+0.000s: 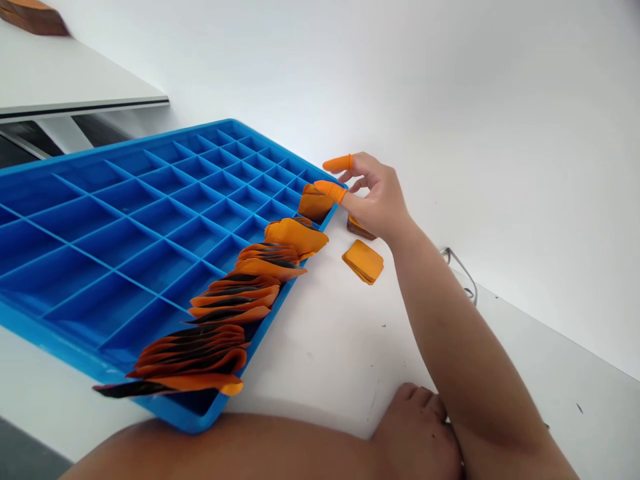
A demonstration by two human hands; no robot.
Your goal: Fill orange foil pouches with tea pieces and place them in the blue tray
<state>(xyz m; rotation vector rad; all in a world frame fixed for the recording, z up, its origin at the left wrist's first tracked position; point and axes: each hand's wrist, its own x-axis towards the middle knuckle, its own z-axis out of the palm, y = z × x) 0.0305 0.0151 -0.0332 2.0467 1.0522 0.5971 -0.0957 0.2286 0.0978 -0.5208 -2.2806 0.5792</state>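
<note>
A blue divided tray [165,293] lies slanted on the white table, with bundles of thin orange-and-dark sheets [235,300] standing in its near right row of compartments. Beyond them, a single orange sheet or thin bundle [314,203] stands in a compartment toward the far corner. My right hand [377,193], with orange finger cots on thumb and index finger, is open there, its thumb tip by that sheet's top edge. My left hand [417,427] is closed low in front, fingers curled; whatever it holds is hidden. An orange stack [363,261] lies beside the tray.
A second small stack [361,228] is partly covered by my right hand. A white wall rises behind the table. A grey cable [465,267] is at the right, and a brown stack [33,17] rests on another white surface at the upper left.
</note>
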